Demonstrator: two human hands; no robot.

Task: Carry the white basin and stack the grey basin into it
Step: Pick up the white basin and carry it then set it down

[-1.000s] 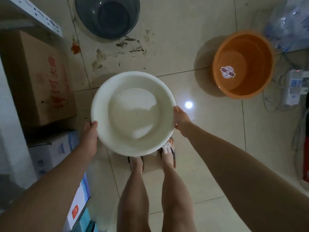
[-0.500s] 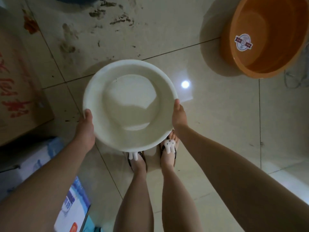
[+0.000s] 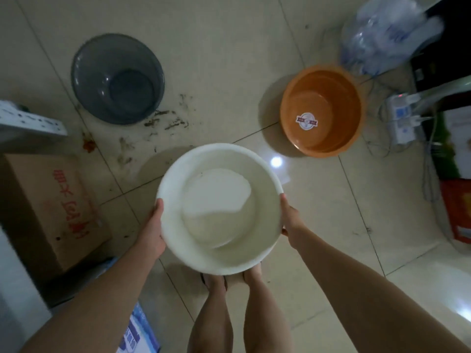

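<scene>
The white basin (image 3: pixel 220 208) is up off the floor, the left hand (image 3: pixel 153 233) and right hand (image 3: pixel 289 220) each closed on its rim at opposite sides. The grey basin (image 3: pixel 117 77) sits empty at ten o'clock, well apart, not yet stacked; the orange basin (image 3: pixel 322 110) is at two o'clock.

Three plastic basins are visible, one white basin (image 3: pixel 219 210), one grey basin (image 3: pixel 117 79) and one orange basin (image 3: pixel 321 110), along with one brown cardboard box (image 3: pixel 48 207) and two bare hands.
</scene>
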